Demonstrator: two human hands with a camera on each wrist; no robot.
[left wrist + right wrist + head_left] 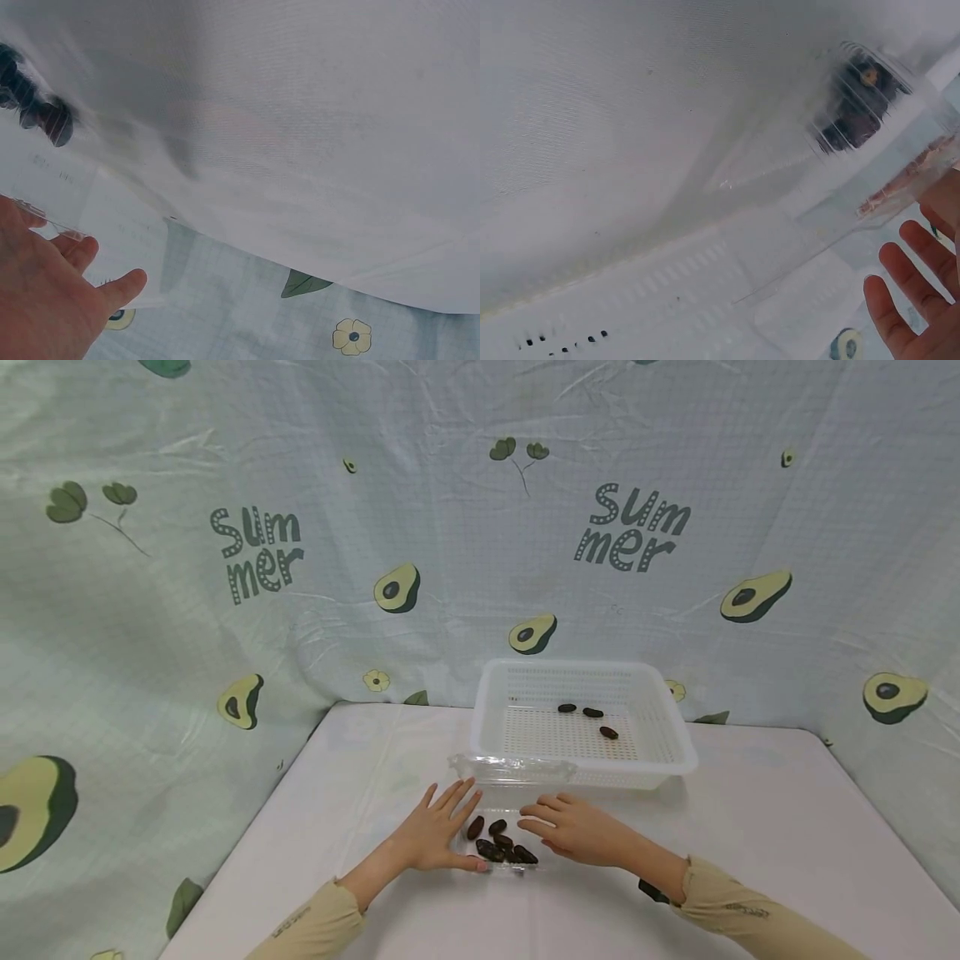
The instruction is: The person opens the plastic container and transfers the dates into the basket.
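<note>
A clear plastic box (pixel 542 863) holds several dark dates (pixel 503 842), and its clear lid (pixel 513 770) stands folded back behind it. At the box's left side is my left hand (pixel 431 837), fingers spread, thumb along the front rim. In the left wrist view, fingers (pixel 84 251) of that hand touch the clear plastic edge. My right hand (pixel 579 829) is at the box's right side with its fingers loosely extended toward the dates. The right wrist view shows these fingers (pixel 900 281) apart beside the clear wall, through which dates (pixel 859 105) appear blurred.
Behind the lid stands a white perforated basket (pixel 678 752) with 3 dates (pixel 592 712) lying in it. A dark thing (pixel 652 891) shows partly from under the right forearm. The white table (pixel 765 827) is backed by a hanging cloth (pixel 450 510) printed with avocados.
</note>
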